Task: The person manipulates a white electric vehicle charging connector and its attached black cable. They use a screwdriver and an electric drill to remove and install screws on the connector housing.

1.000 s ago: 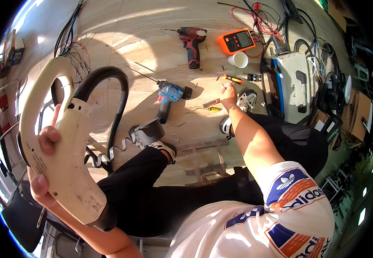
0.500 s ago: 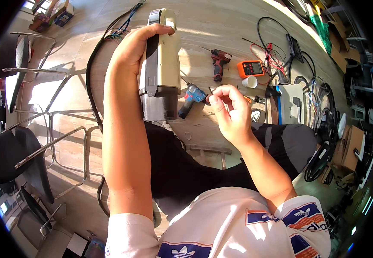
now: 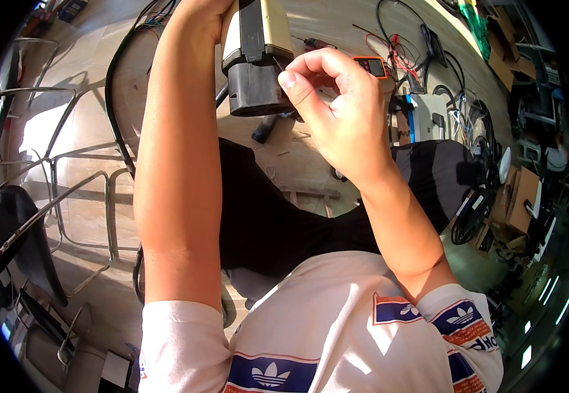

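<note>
Fingers (image 3: pixel 324 61) pinched narrow, thumb against forefinger: the right hand (image 3: pixel 350 114) had a thin dark pin (image 3: pixel 278 63) at their tips, right beside the cream casing (image 3: pixel 275 26)! Whether that pin touched it, I couldn't tell. The casing was up off the floor, out in front of the person, its black end piece (image 3: pixel 256 92) turned back toward the body. And the left hand (image 3: pixel 207 6)? High up, gripping the casing's far part, its fingertips out of sight.

Just beyond, low behind the end piece, a black tool handle (image 3: pixel 265 129) showed on the pale floor (image 3: pixel 284 160). Over to the right, an orange meter (image 3: pixel 371 66) peeked past the knuckles, with red leads (image 3: pixel 397 49) tangled near it. Next came a white box (image 3: pixel 431 111), blue along one edge, dark lettering on its face, and black cables (image 3: pixel 489 154) heaped beside it.

Now the print! The white shirt (image 3: pixel 337 295) carried blue patches with a white leaf-shaped emblem and orange-red bands with lettering, across the chest and on the right sleeve. Off to the left stood metal-framed chairs (image 3: pixel 10 219), dark-seated; far right, an open cardboard box (image 3: pixel 526 198).
</note>
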Demonstrator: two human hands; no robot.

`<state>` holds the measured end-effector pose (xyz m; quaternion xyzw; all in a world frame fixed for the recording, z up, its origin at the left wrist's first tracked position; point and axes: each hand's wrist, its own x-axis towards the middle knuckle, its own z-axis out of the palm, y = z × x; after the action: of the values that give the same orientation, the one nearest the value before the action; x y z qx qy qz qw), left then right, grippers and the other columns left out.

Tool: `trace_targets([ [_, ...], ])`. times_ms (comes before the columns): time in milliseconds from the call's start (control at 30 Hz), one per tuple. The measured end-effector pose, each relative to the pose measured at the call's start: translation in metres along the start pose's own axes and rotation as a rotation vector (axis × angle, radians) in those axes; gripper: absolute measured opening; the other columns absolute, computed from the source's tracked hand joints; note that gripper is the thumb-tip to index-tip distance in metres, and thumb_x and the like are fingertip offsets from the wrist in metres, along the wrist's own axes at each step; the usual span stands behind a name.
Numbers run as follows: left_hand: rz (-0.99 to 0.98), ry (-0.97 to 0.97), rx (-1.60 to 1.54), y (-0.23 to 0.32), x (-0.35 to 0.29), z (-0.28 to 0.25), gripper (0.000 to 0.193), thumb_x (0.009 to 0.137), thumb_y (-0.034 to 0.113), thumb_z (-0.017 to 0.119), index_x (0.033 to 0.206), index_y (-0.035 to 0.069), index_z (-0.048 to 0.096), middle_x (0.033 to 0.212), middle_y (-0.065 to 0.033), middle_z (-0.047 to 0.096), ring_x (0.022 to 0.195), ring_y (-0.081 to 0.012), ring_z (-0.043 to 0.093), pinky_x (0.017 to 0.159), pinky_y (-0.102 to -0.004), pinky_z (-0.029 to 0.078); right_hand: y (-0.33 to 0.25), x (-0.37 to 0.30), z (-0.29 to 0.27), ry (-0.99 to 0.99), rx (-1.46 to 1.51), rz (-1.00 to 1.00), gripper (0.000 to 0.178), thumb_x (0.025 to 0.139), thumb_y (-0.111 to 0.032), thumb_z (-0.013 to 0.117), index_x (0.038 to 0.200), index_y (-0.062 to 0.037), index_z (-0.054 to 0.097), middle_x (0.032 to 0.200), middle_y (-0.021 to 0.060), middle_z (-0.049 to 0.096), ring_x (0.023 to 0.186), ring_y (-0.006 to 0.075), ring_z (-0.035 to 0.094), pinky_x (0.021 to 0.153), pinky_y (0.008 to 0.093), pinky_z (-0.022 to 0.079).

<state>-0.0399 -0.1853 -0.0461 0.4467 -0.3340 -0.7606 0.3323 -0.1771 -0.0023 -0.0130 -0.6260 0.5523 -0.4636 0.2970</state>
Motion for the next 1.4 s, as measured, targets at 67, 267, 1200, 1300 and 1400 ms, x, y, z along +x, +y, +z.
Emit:
trace_targets([
  [67, 0.027, -0.014, 0.023, 0.000, 0.001, -0.004, 0.021, 0.090, 0.027, 0.069, 0.081, 0.009, 0.065, 0.068, -0.0051, 0.063, 0.054, -0.0189, 0.059, 0.052, -0.0335, 0.051, -0.001, 0.001, 0.004, 0.025, -0.017, -0.017, 0.011, 0.087, -0.005, 0.073, 0.086, 0.0021, 0.065, 0.079, 0.0108, 0.068, 0.075, 0.0230, 0.068, 0.072, 0.0341, 0.053],
  [267, 0.034, -0.052, -0.009, -0.003, 0.010, 0.002, 0.020, 0.090, 0.025, 0.069, 0.082, 0.008, 0.065, 0.067, -0.0048, 0.062, 0.052, -0.0187, 0.058, 0.050, -0.0330, 0.051, -0.001, 0.002, 0.008, 0.134, -0.165, -0.152, 0.011, 0.086, -0.004, 0.074, 0.084, 0.0015, 0.064, 0.077, 0.0095, 0.067, 0.073, 0.0218, 0.067, 0.071, 0.0337, 0.053],
  [1200, 0.030, -0.026, 0.043, -0.004, 0.007, 0.008, 0.019, 0.089, 0.025, 0.071, 0.081, 0.009, 0.064, 0.066, -0.0050, 0.063, 0.048, -0.0182, 0.058, 0.047, -0.0323, 0.051, -0.011, 0.001, 0.008, 0.022, -0.043, 0.103, 0.013, 0.090, -0.009, 0.071, 0.087, 0.0024, 0.065, 0.074, 0.0098, 0.070, 0.067, 0.0184, 0.068, 0.065, 0.0317, 0.054],
  [1300, 0.024, -0.010, 0.043, -0.004, 0.004, 0.010, 0.018, 0.089, 0.024, 0.070, 0.082, 0.009, 0.064, 0.066, -0.0050, 0.062, 0.048, -0.0180, 0.058, 0.047, -0.0321, 0.051, -0.007, 0.002, 0.005, -0.003, 0.011, 0.137, 0.014, 0.090, -0.009, 0.072, 0.087, 0.0023, 0.065, 0.075, 0.0065, 0.068, 0.067, 0.0146, 0.064, 0.064, 0.0284, 0.051],
  [1400, -0.001, -0.081, -0.005, -0.010, 0.014, 0.010, 0.018, 0.089, 0.023, 0.070, 0.082, 0.008, 0.064, 0.065, -0.0050, 0.062, 0.048, -0.0178, 0.058, 0.047, -0.0321, 0.051, -0.004, 0.004, -0.004, -0.040, 0.044, 0.217, 0.017, 0.092, -0.013, 0.075, 0.089, 0.0014, 0.067, 0.077, -0.0001, 0.065, 0.068, 0.0068, 0.056, 0.062, 0.0224, 0.047],
])
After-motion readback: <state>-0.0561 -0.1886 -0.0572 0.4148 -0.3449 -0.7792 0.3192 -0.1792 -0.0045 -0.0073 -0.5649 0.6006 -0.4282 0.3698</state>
